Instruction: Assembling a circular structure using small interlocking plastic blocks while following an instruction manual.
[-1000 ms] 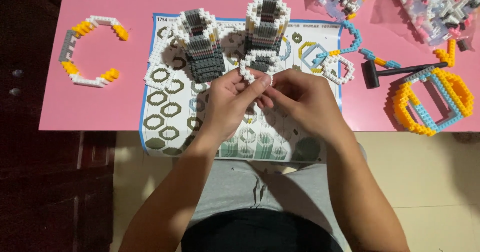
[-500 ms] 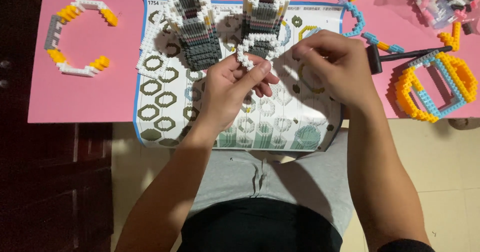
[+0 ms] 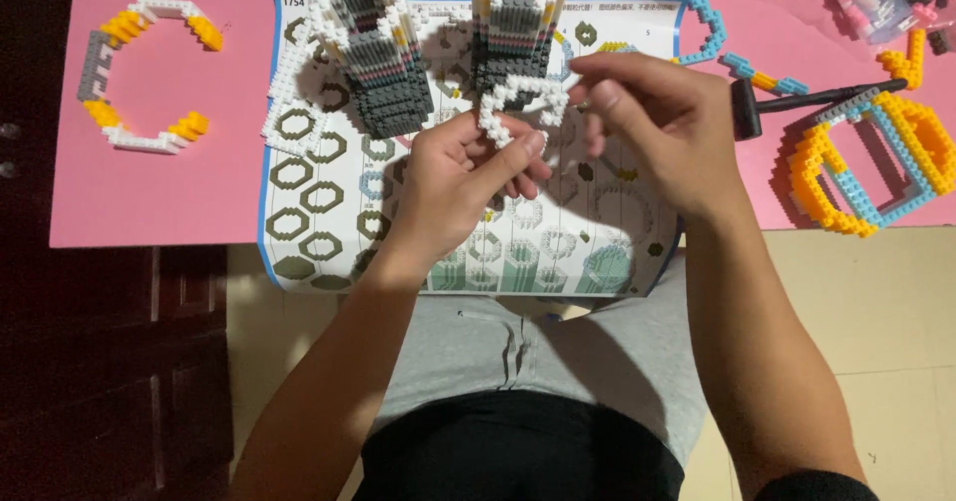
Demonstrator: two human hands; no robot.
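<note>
white bricks are forming a small open ring, and the left hand is pinching its lower edge between thumb and fingertips, holding it up at the centre of the frame just above the printed instruction sheet. the right hand is hovering close on the ring's right side, fingers curled together as if nipping a tiny piece, though i cannot tell whether anything is between them. to do this well, i'd judge the left hand should be keeping the ring steady and flat to the eye, while the right is pressing straight onto the studs, not at a slant, since so thin a loop looks ready to bend or pop apart. behind the ring, two tall grey and white brick models are standing on the sheet's upper part. farther out on the pink table, a yellow, white and grey arc is lying at upper left, and an orange and blue frame is sitting at the right edge beside a small black hammer.
</note>
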